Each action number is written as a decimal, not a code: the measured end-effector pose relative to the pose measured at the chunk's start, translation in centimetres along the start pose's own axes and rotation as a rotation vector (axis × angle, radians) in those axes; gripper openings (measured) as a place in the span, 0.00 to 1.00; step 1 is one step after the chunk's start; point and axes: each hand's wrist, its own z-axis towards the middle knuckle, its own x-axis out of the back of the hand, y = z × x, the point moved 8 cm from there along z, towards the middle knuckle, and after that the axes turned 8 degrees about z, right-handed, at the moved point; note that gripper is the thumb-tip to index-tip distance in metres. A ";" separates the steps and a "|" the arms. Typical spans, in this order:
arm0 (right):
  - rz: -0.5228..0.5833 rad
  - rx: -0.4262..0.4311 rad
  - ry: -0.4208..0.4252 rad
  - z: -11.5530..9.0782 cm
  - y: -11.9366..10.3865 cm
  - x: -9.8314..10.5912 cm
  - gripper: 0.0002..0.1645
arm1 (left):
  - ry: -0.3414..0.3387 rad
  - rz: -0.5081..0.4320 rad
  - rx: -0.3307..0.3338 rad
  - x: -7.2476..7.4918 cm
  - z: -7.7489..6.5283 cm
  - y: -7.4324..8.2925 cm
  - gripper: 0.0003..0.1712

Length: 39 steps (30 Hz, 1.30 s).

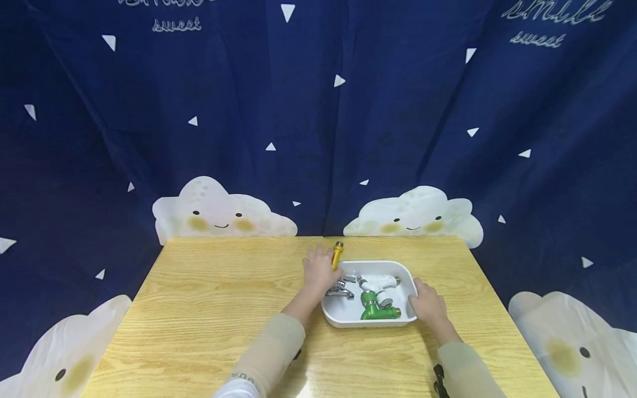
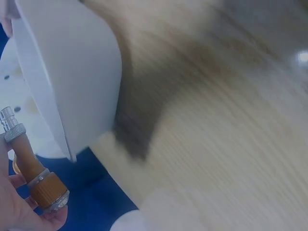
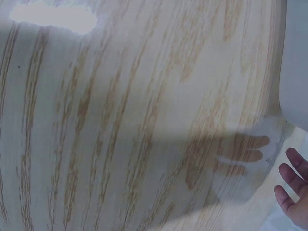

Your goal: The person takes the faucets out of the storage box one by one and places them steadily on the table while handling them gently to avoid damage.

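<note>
Pale, wood-grained worktop (image 1: 224,287) spreads out around one white tub (image 1: 365,324), the landmark I go by. Nearest the person, on the near side of the tub, two beige sleeves (image 1: 271,351) reach forward, one off its left corner, the other off its right. The right hand (image 1: 432,305) is at the tub's right wall, its grip loose: three fingers show spread and fairly straight, though whether the thumb presses the rim I can't tell.

Inside the tub, towards its near wall, lies a green tap (image 1: 380,313). Farther into the tub is a white tap (image 1: 385,283) with metal ends; the two lie close, perhaps touching, I can't be sure. At the tub's left side sits a chrome tap (image 1: 340,291), partly hidden by the person's other arm. That left hand (image 1: 318,272) is at the tub's far left corner, its grip pinching an orange tap (image 1: 338,255) between thumb and fingers. The orange tap is tilted, one metal end pointing up past the tub's far rim.

Well behind the tub, beyond the wood, hangs a dark blue curtain (image 1: 308,99) scattered with small white triangles. Two smiling clouds (image 1: 214,204) are printed low on it, one left of the tub, one behind and slightly right.
</note>
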 end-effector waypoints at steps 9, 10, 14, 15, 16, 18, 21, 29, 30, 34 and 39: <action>-0.012 0.000 -0.006 0.1 0.0 -0.1 0.30 | 0.081 -0.005 0.046 1.2 0.8 -3.2 0.29; -0.010 0.000 -0.005 0.1 0.0 -0.1 0.30 | 0.083 -0.005 0.054 1.2 0.9 -3.5 0.29; -0.005 0.002 0.004 0.1 0.0 0.0 0.30 | 0.089 -0.010 0.084 1.0 0.9 -5.2 0.29; -0.004 0.002 0.004 0.0 0.0 0.1 0.30 | 0.087 -0.008 0.092 0.9 0.9 -5.6 0.29; -0.003 0.001 0.004 0.0 0.0 0.1 0.30 | 0.080 -0.008 0.102 0.7 0.8 -6.0 0.30; -0.006 0.001 0.003 0.0 0.0 0.1 0.31 | 0.066 -0.006 0.119 0.3 0.6 -6.8 0.30; -0.012 0.001 0.002 0.0 -0.1 0.1 0.31 | 0.028 0.001 0.142 -0.5 0.4 -7.9 0.31; -0.033 0.010 0.012 0.0 -0.3 0.3 0.31 | -0.080 0.029 0.183 -2.7 -0.6 -9.8 0.33; -0.034 0.011 0.012 0.0 -0.3 0.3 0.31 | -0.089 0.030 0.186 -2.9 -0.8 -10.0 0.33; -0.046 0.013 0.012 -0.1 -0.4 0.4 0.31 | -0.108 0.035 0.186 -3.6 -1.3 -10.4 0.33; -0.074 0.002 0.010 -0.3 -0.5 0.4 0.33 | -0.119 0.046 0.176 -4.3 -1.9 -10.7 0.33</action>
